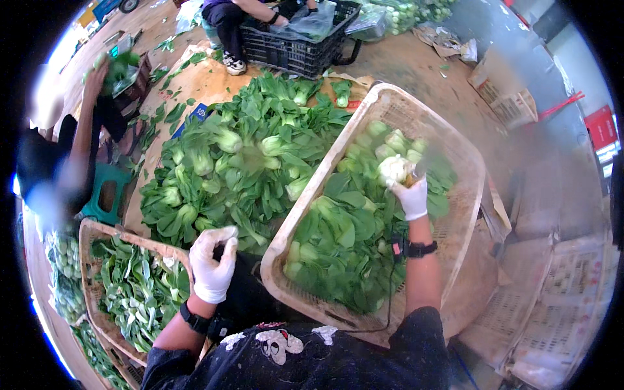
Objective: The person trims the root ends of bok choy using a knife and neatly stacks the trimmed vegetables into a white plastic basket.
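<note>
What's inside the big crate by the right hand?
Heaped leafy greens, some pale stem ends showing. The gloved right hand hides a few. Whatever lies beneath the heap in the crate is covered; can't tell.

"What sort of place is this?"
"A produce-packing area, I'd say: bok choy (pixel 227 141) lies heaped at ground level beside a large plastic crate (pixel 325 172) of more."
"What else shows it?"
"A co-worker (pixel 227 26) at a black crate (pixel 279 52), another co-worker (pixel 42 159) by a low green stool (pixel 107 185)."
</note>
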The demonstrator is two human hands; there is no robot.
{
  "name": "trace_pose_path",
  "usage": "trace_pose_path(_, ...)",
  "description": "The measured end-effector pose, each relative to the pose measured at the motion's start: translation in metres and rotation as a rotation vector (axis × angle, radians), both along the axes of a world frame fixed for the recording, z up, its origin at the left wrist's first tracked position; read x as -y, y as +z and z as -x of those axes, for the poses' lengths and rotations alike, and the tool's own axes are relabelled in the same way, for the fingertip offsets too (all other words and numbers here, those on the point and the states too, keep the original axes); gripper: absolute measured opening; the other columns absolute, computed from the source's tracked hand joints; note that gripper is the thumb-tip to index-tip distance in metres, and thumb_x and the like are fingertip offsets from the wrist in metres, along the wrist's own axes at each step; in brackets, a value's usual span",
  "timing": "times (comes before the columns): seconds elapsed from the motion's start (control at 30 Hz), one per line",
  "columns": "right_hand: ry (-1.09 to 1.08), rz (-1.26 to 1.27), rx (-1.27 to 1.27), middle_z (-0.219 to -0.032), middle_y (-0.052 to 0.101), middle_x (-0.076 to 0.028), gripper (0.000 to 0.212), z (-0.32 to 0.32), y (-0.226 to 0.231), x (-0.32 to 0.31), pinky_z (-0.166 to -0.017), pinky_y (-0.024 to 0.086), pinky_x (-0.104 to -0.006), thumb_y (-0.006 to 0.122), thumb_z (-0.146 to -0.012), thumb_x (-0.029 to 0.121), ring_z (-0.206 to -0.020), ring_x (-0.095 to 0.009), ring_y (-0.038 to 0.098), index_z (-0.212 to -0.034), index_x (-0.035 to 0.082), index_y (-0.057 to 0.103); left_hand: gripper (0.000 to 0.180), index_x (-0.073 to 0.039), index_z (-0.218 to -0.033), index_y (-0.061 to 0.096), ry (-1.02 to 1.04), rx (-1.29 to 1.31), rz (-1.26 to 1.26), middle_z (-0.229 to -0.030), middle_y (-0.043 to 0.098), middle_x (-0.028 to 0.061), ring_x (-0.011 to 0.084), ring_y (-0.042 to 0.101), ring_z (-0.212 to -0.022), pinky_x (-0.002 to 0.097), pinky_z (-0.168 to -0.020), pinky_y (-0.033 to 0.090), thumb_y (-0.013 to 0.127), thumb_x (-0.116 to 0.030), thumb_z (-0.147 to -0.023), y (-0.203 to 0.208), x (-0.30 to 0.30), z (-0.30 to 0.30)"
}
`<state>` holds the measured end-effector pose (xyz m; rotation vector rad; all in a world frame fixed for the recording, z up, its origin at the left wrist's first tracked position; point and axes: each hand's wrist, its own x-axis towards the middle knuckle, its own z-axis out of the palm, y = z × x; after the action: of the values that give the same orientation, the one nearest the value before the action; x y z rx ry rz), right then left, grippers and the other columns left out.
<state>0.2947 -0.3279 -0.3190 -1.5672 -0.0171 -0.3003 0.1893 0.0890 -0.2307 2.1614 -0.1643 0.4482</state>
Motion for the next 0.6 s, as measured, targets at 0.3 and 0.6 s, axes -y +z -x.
trace_pose_path(0.3,0.697,-0.349,-0.034,-0.109,0.057,-0.005,0.062,0.115,0.139,-0.284,-0.09,0.043,-0.0312,0.088,-0.06,0.02,-0.102,-0.015,0.054,-0.107,0.003,0.052,0.096,-0.003,-0.132,0.043,-0.233,-0.12,0.017,-0.129,0.05,0.0138,0.0276,0.045,-0.123,0.0374,-0.106,0.028,0.084,-0.043,-0.055,0.061,-0.033,0.048)
trace_pose_path(0.6,0.789,0.321,0.222,-0.092,0.064,-0.01,0.038,0.127,0.062,-0.484,-0.07,0.05,-0.0273,0.062,-0.088,0.026,-0.081,-0.02,0.064,-0.11,-0.002,0.052,0.076,-0.008,-0.135,0.038,0.177,-0.129,0.841,-0.13,0.045,0.0048,0.0157,0.046,-0.114,0.0326,-0.098,0.037,0.074,-0.018,-0.069,0.084,-0.205,0.197)
